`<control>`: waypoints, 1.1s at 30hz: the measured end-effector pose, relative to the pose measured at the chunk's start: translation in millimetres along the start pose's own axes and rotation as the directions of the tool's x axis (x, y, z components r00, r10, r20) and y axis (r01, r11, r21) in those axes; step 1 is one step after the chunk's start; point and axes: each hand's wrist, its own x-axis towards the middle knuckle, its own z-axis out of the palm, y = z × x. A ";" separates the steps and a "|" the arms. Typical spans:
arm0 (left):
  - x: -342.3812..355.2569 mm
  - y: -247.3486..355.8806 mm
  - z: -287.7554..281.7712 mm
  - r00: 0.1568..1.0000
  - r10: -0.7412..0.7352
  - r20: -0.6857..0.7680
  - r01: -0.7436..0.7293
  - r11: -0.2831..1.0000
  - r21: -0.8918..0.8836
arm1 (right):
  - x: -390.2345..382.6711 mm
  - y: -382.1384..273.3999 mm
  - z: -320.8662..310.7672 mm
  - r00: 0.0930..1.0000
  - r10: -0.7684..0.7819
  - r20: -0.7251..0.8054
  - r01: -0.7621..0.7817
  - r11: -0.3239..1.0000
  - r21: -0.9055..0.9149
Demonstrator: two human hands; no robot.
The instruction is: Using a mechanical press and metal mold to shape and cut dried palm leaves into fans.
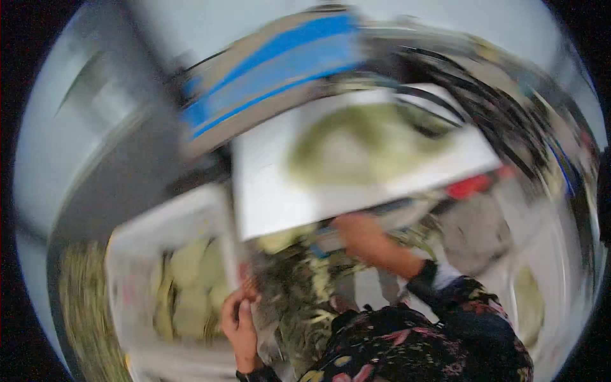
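Motion smears much of the view. A white board (267, 184) tilts in front of me, with a blurred green, leaf-like heap (318, 149) on it. At its near edge, my right hand (366, 239) looks curled, but blur hides its fingers and anything in them. A blue and grey strip lies beside that hand. My left hand (238, 325) is beside the right wall of a white bin (137, 254), thumb and fingers apart, fingertips near the rim. Pale green flat pieces (194, 286) fill part of the bin. Below the board are dark green scraps (296, 280).
A cardboard box with blue print (273, 70) stands behind the board. A dark curved object (429, 114) lies at the board's far right. To the right are a red item (468, 186), a grey-brown lump (477, 232) and a pale tub wall (547, 254). Yellow-green stalks (86, 305) lie far left.
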 end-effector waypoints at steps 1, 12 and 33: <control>2.2 -2.9 31.4 0.987 0.049 0.156 -0.039 0.997 -0.065 | -34.5 24.4 21.7 0.910 -0.328 -0.256 0.296 0.942 -0.157; -141.6 32.4 290.1 0.618 -0.028 0.786 0.087 0.996 -0.032 | -427.4 147.7 43.8 0.623 0.537 -0.569 -0.415 0.843 0.341; -236.9 65.4 139.6 0.943 -0.157 0.293 0.182 0.982 -0.058 | -665.0 331.6 135.5 0.361 0.908 -0.213 -0.919 0.385 0.085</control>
